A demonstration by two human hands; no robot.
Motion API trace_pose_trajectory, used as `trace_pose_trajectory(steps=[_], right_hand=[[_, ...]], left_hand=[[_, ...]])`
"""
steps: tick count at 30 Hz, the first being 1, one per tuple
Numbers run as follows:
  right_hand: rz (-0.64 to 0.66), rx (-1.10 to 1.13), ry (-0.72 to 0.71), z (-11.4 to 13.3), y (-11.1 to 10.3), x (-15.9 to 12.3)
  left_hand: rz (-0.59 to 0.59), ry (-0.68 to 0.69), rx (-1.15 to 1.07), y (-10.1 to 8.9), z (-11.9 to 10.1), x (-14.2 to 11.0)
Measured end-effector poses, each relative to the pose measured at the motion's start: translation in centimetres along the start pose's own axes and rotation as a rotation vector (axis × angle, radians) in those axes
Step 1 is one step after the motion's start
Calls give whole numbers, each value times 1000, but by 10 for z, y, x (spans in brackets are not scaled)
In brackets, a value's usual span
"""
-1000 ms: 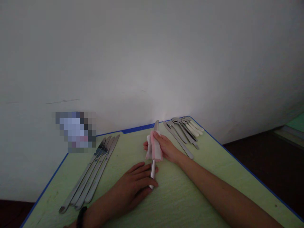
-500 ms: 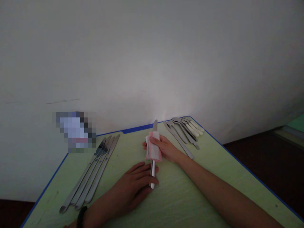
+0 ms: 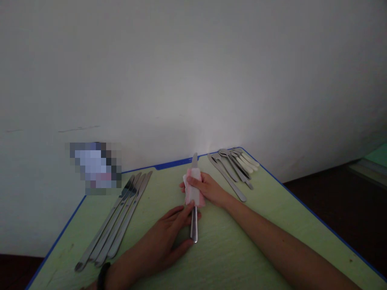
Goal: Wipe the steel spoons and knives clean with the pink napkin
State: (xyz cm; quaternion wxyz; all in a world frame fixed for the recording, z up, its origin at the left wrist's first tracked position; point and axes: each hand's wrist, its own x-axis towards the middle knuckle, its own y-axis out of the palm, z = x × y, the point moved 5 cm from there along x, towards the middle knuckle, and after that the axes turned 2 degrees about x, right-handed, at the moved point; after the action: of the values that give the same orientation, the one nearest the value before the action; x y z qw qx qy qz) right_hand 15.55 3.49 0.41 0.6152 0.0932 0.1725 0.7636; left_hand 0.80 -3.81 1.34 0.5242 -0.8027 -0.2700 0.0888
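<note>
A table knife (image 3: 194, 229) stands out in front of me over the middle of the table, blade tip away and handle toward me. Around its blade is a folded pink-and-white cloth (image 3: 196, 187), which my right hand (image 3: 208, 188) grips with the thumb on top; the blade tip shows beyond it. My left hand (image 3: 171, 227), with a black band on the wrist, holds the knife's handle. Its fingers pass behind the handle, the index fingertip touches the cloth's lower edge, and the thumb is at the handle's end.
Several table knives (image 3: 121, 221) lie side by side on the left of the green table (image 3: 242, 257). At the far right lie another knife (image 3: 226, 177), spoons (image 3: 231, 161) and white-handled cutlery (image 3: 246, 163). A blurred-out object (image 3: 95, 167) is at the back left, near the wall (image 3: 193, 80).
My left index finger has moved from the knife's handle up to the cloth's lower edge. The knife has turned slightly, its tip shifting a little left.
</note>
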Motion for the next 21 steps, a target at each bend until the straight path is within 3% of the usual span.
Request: trace_pose_trajectory(steps=[21], right_hand=[[4, -2, 35, 0, 0, 0]], left_hand=[[20, -18, -41, -1, -1, 0]])
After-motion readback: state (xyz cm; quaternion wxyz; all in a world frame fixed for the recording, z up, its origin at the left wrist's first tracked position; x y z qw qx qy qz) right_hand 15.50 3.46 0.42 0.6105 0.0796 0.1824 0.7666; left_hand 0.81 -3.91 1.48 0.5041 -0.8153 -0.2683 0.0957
